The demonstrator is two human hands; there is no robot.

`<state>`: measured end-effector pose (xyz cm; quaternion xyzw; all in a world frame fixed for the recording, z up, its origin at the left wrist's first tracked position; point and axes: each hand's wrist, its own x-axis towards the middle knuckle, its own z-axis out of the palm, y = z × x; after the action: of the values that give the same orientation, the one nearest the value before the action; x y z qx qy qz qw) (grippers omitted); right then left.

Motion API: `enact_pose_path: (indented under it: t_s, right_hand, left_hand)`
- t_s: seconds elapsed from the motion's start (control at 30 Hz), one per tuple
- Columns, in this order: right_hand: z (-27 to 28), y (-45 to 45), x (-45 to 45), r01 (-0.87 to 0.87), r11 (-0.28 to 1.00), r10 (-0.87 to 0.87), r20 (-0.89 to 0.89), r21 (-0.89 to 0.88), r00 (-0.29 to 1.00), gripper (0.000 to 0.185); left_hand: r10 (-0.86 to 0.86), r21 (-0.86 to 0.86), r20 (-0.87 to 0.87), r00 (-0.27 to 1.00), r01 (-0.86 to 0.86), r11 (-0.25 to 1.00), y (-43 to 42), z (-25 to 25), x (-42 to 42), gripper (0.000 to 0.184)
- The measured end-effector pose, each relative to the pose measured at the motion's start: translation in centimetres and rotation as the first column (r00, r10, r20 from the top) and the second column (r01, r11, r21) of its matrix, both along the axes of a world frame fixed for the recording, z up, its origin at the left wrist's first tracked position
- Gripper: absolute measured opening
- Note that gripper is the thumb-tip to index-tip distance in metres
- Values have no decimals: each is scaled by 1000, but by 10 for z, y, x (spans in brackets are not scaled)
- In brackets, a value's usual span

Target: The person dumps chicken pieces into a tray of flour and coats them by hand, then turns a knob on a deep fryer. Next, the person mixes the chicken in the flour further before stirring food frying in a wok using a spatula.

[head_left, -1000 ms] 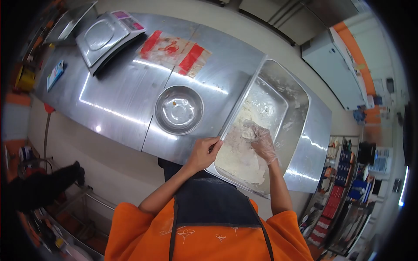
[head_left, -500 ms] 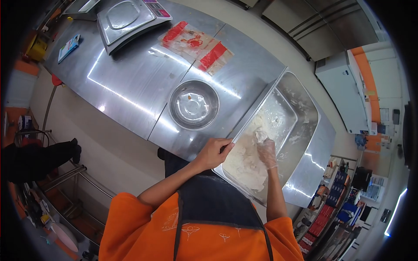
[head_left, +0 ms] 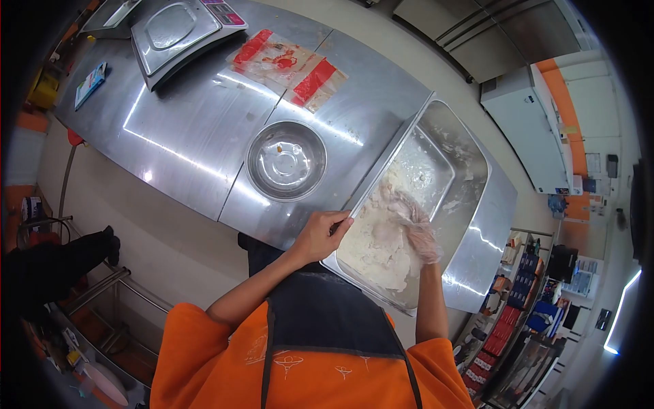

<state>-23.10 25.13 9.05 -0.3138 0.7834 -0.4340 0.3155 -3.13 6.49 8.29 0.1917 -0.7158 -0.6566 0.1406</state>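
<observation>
A deep rectangular metal pan (head_left: 470, 204) stands at the table's right side, with white flour (head_left: 381, 238) spread over its near and left part. My left hand (head_left: 319, 235) is closed on the pan's left rim, thumb over the edge. Inside the pan, my right hand (head_left: 417, 228) wears a clear plastic glove dusted with flour. Its fingers stretch out over the flour and touch it; the fingertips are partly blurred. To the left of the pan sits a round steel bowl (head_left: 286, 161) with a small brownish bit in it.
Behind the bowl lies a red and clear plastic bag (head_left: 289, 68) on the steel table (head_left: 184, 129). A scale (head_left: 178, 31) and a blue packet (head_left: 90, 85) are farther left. A white chest freezer (head_left: 524, 126) and a stocked shelf (head_left: 507, 307) stand to the right.
My right hand has gone from a closed shape around a whitish clump to stretched fingers over the flour. My left hand keeps its hold on the rim. The whole view has shifted slightly.
</observation>
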Motion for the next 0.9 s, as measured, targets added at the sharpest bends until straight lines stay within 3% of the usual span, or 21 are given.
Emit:
enact_pose_path:
  t_s: [0.1, 0.2, 0.3, 0.37, 0.43, 0.5, 0.57, 0.67, 0.77, 0.8, 0.87, 0.9]
  right_hand:
    - [10, 5, -3, 28, 969, -5, -92, 246, 996, 77]
    - [-60, 39, 17, -1, 785, 393, -497, 619, 774, 98]
    - [-72, 16, 66, -133, 740, 527, -446, 660, 724, 107]
    - [-63, 1, 79, -154, 717, 532, -389, 680, 752, 93]
    - [-55, -18, 64, -226, 706, 419, -139, 671, 897, 88]
    - [-48, -23, 55, -198, 804, 291, -80, 561, 953, 81]
    - [-43, -18, 47, -79, 945, 146, -194, 318, 970, 72]
    - [-20, -21, 21, -36, 997, 38, -30, 69, 999, 78]
    - [-18, -27, -28, -172, 790, 266, -78, 589, 961, 88]
    - [-43, -29, -37, -160, 811, 366, -275, 563, 889, 91]
    - [-115, -31, -43, -143, 845, 483, -622, 515, 616, 98]
    - [-110, -37, -31, -154, 879, 426, -600, 451, 677, 94]
  left_hand:
    - [-14, -13, 11, 1000, 14, 1000, -1, -3, 0, 25]
    - [-13, -33, -5, 1000, 13, 999, 1, -4, 0, 25]
    - [3, -88, -40, 999, -7, 996, 3, -11, -2, 24]
    - [-8, -109, -28, 1000, 5, 994, 3, -8, -1, 24]
    - [-10, -88, -63, 998, 4, 996, 2, -6, -3, 20]
    - [-6, -75, -81, 997, 0, 997, 3, -6, -2, 19]
    - [3, -73, -73, 997, -8, 997, 2, -8, -1, 20]
    - [-11, -32, -29, 1000, 10, 999, 1, -5, -1, 21]
    - [-3, -30, -32, 999, 2, 1000, 1, -5, -1, 22]
    - [1, -40, -26, 1000, -2, 999, 1, -6, -2, 22]
    - [1, -60, -12, 1000, -1, 998, 4, -11, -2, 23]
    - [3, -62, -20, 1000, -4, 998, 4, -10, -2, 23]
